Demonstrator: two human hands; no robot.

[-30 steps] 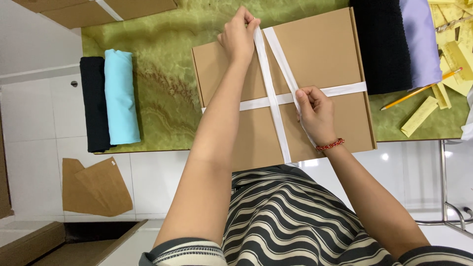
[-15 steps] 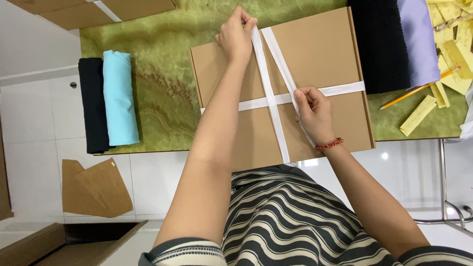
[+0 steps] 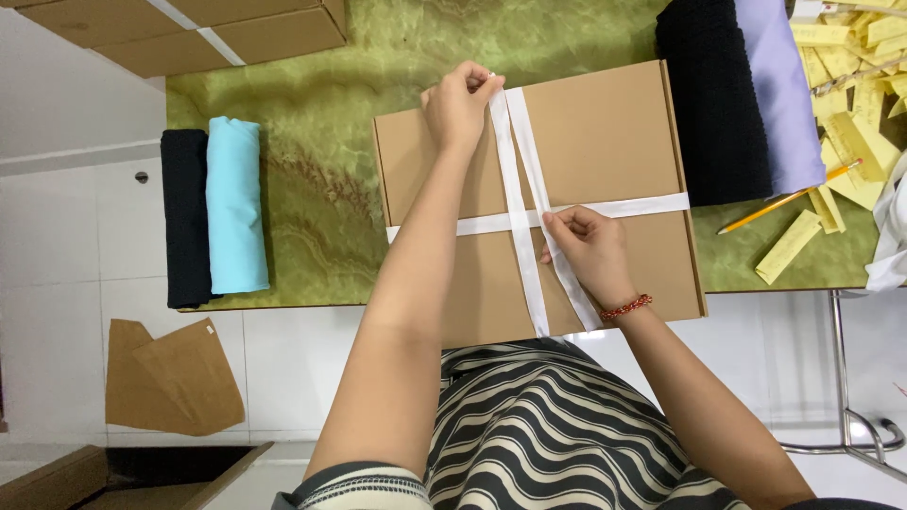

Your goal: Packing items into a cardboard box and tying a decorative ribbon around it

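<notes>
Both hands (image 3: 458, 106) (image 3: 588, 250) pinching white ribbon (image 3: 518, 203) (crossed), flat cardboard box (image 3: 605, 132)

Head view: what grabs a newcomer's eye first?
The flat brown cardboard box at the centre of the green marbled table, crossed by white ribbon. The left hand pinches the ribbon at the box's far edge, while the right hand presses it near the crossing. Rolled black and light blue cloth lies at the table's left end, yellow paper slips at the right.

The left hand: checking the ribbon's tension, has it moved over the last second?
No. The left hand still pinches the white ribbon at the cardboard box's far edge.
</notes>
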